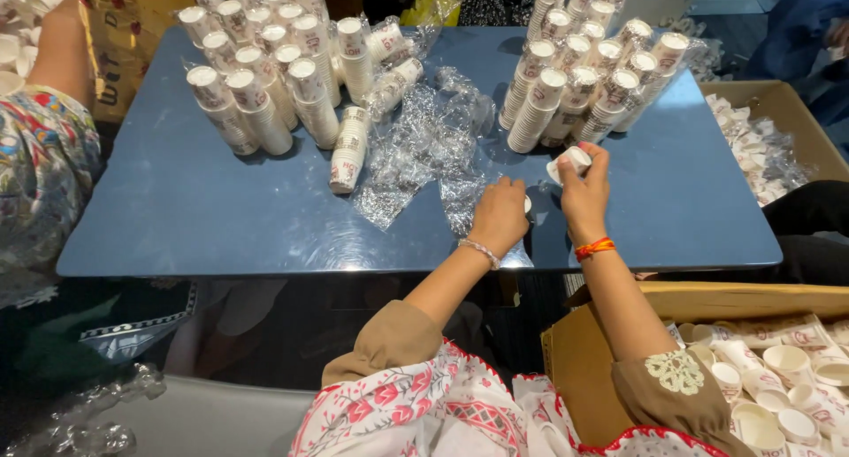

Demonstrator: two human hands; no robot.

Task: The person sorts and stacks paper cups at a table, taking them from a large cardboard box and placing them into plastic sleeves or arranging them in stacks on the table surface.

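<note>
Near the desk's (221, 218) front edge, our right hand (585, 192) pinches a small paper cup (569, 163), our left hand (500, 214) closes over another cup (527, 204) beside crinkled plastic wrap (424, 148); light and crushable, these seem best held gently by the rim.

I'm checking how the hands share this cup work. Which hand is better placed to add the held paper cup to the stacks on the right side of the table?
Probably the right hand: it grips the paper cup, just below the right-side stacks. The left hand rests lower, on the plastic wrap.
</note>
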